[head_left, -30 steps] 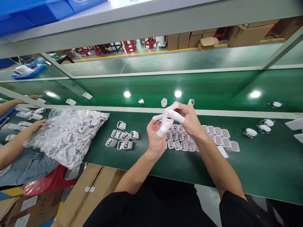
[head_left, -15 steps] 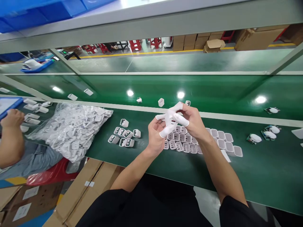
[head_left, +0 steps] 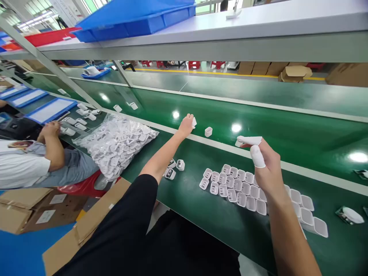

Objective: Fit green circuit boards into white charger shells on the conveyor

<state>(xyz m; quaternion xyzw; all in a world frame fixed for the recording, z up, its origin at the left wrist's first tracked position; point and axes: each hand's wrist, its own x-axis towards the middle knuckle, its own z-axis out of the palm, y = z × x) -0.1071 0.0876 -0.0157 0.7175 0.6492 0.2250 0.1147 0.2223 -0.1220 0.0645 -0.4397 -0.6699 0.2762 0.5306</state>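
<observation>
My left hand [head_left: 186, 124] reaches out over the green belt, fingers bent down and closed. White shows at its fingertips; what they grip, if anything, is hidden. My right hand [head_left: 266, 163] has white finger covers. Its thumb stands apart from the stretched index finger, whose tip is by a small white housing [head_left: 238, 143] at the belt's near edge. Whether they touch I cannot tell. Between the hands, another white housing [head_left: 208, 132] stands on the belt. Below the right hand, several open white housings [head_left: 241, 199] are in rows on the green bench, partly behind the right forearm.
Left of me lies a clear bag [head_left: 117, 143] full of white plastic parts. Several filled housings [head_left: 180, 165] are partly behind my left arm. A circuit board with a white part [head_left: 349, 215] lies at right. A co-worker [head_left: 48, 153] sits at far left. A shelf [head_left: 258, 23] spans above.
My hands have separated. The left has gone forward and left onto the belt, the right to the housing at the belt's edge. The housing held between them is no longer there. The view has shifted.
</observation>
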